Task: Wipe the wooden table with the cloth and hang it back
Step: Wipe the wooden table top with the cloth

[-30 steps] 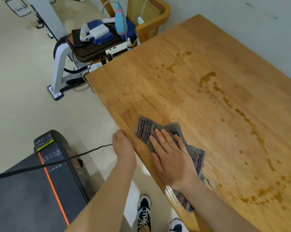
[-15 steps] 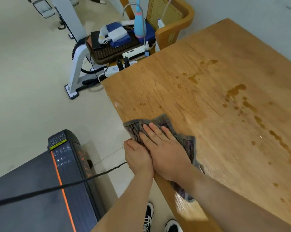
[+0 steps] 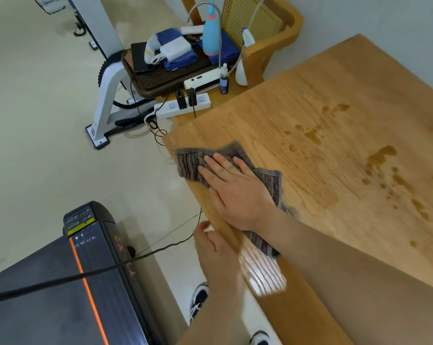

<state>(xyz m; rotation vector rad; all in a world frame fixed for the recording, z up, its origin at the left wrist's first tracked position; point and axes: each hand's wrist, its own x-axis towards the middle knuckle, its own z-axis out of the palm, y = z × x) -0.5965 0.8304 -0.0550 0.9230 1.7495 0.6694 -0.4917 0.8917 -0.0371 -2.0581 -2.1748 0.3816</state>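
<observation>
The striped grey cloth [image 3: 190, 160] lies crumpled near the left corner of the wooden table [image 3: 335, 240], with one end hanging over the front edge. My right hand [image 3: 235, 192] presses flat on it, fingers spread toward the corner. Just off the table's front edge my left hand [image 3: 215, 250] hovers blurred and loosely cupped, holding nothing that I can see. Brown wet spots [image 3: 379, 158] trail across the tabletop to the right of the cloth.
A black treadmill [image 3: 61, 282] with an orange stripe stands at lower left, and a black cable [image 3: 110, 267] runs across it toward the table. Beyond the corner are a white power strip [image 3: 183, 105], a wooden chair [image 3: 270, 46], bottles and a white machine frame [image 3: 105, 95].
My right hand slid the cloth along the front edge toward the table's left corner. My left hand stayed behind and dropped just below the edge, apart from the right.
</observation>
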